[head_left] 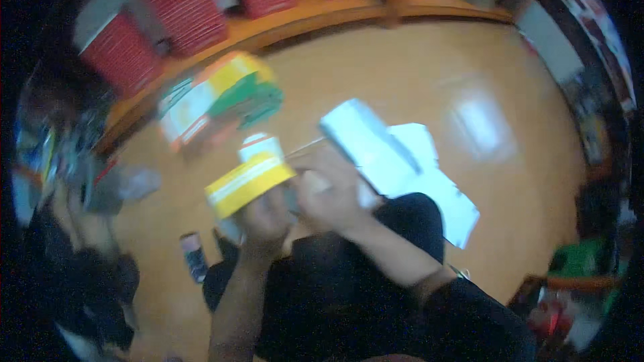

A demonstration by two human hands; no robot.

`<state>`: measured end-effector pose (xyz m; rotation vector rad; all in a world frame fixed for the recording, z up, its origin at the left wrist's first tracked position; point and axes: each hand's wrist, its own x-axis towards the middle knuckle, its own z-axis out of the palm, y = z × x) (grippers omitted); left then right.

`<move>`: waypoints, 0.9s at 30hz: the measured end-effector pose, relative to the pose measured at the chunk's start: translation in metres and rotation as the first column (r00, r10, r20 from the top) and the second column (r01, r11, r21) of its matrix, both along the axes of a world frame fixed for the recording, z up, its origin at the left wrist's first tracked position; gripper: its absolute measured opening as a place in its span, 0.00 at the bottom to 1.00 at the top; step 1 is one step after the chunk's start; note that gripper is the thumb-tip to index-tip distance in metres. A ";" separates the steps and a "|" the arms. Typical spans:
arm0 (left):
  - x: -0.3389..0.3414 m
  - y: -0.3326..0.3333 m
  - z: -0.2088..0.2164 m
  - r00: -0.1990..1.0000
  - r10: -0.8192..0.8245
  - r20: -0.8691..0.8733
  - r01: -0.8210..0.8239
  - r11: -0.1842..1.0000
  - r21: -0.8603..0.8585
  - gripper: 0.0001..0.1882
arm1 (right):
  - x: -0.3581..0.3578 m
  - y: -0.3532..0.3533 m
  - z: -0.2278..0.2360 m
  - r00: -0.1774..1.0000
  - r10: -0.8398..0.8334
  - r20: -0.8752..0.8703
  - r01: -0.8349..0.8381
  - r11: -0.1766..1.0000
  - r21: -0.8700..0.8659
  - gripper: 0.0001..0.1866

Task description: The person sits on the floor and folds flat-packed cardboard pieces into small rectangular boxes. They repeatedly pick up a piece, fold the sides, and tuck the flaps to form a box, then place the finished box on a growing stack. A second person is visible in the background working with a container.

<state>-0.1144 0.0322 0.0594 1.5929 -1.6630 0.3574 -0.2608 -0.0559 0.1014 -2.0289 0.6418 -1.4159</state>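
My left hand [267, 218] is closed around the lower part of a yellow piece of card with a white band [249, 184], possibly a flat carton. Close against it, my right hand [330, 191] has its fingers curled; motion blur hides what they hold. Just beyond the yellow card shows a small white piece with an orange edge [260, 145]. Right of my hands, white paper or card sheets [439, 201] lie spread on the floor, with a thicker white folded piece [369, 144] over them.
A pile of orange, yellow and green flat cartons [228, 97] lies ahead to the left. Red stacks [181, 3] line a wooden shelf [302, 15]. A dark phone-like object [193, 258] rests on the floor. Another person [74, 261] is at the left; a green item [578, 258] is right.
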 end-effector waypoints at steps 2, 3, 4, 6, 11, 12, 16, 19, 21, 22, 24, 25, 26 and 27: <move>-0.013 -0.003 0.003 0.944 0.021 -0.329 -0.055 0.994 -0.094 0.15 | 0.003 0.007 0.027 0.995 0.052 -0.084 -0.049 0.998 0.030 0.10; -0.039 -0.004 0.027 0.555 -0.011 -0.832 0.051 0.998 0.021 0.15 | -0.006 0.005 0.024 0.998 0.010 -0.069 -0.010 1.000 -0.007 0.10; -0.045 -0.007 0.027 0.534 -0.044 -0.844 0.118 0.993 0.023 0.15 | -0.007 0.003 0.019 1.000 0.017 -0.015 -0.018 0.999 -0.037 0.10; -0.044 -0.013 0.022 0.499 -0.080 -0.863 0.217 0.976 0.035 0.17 | -0.021 -0.011 0.008 0.979 -0.195 0.063 0.194 0.981 0.022 0.06; -0.034 0.002 0.087 0.514 -0.644 -0.567 0.837 0.521 0.167 0.04 | -0.035 -0.041 -0.001 0.977 -0.160 -0.143 0.212 0.828 0.520 0.13; -0.026 0.011 0.092 0.440 -0.662 -0.607 0.873 0.473 0.118 0.04 | -0.036 -0.043 -0.005 0.981 -0.195 -0.010 0.170 0.828 0.534 0.13; -0.019 0.004 0.094 0.637 -0.424 -0.644 0.461 0.879 -0.123 0.04 | -0.041 -0.043 -0.016 0.948 -0.070 0.312 -0.130 0.806 0.578 0.07; 0.013 0.003 0.080 0.836 -0.243 -0.492 0.245 0.968 -0.063 0.08 | -0.010 -0.030 -0.026 0.963 -0.118 0.242 -0.048 0.809 0.586 0.14; 0.019 0.005 0.073 0.914 -0.166 -0.370 0.159 0.986 -0.049 0.14 | 0.011 -0.008 -0.023 0.948 -0.091 0.306 -0.151 0.715 0.683 0.22; 0.015 0.005 0.070 0.933 -0.120 -0.340 0.107 0.993 -0.058 0.18 | 0.016 -0.007 -0.023 0.935 -0.075 0.346 -0.210 0.669 0.713 0.27; 0.007 0.000 0.060 0.946 -0.058 -0.318 0.055 0.998 -0.017 0.23 | 0.011 -0.007 -0.037 0.973 0.156 0.168 -0.228 0.753 0.618 0.28; 0.002 -0.003 0.054 0.944 -0.039 -0.327 0.053 0.998 0.035 0.26 | 0.007 -0.003 -0.040 0.964 0.259 0.058 -0.244 0.781 0.574 0.28; -0.001 -0.004 0.048 0.943 -0.021 -0.333 0.053 0.995 0.088 0.28 | 0.006 -0.001 -0.041 0.926 0.372 -0.059 -0.277 0.779 0.562 0.28; -0.004 -0.006 0.043 0.925 -0.034 -0.379 0.068 0.995 0.079 0.27 | 0.002 -0.002 -0.044 0.910 0.408 -0.068 -0.312 0.786 0.534 0.28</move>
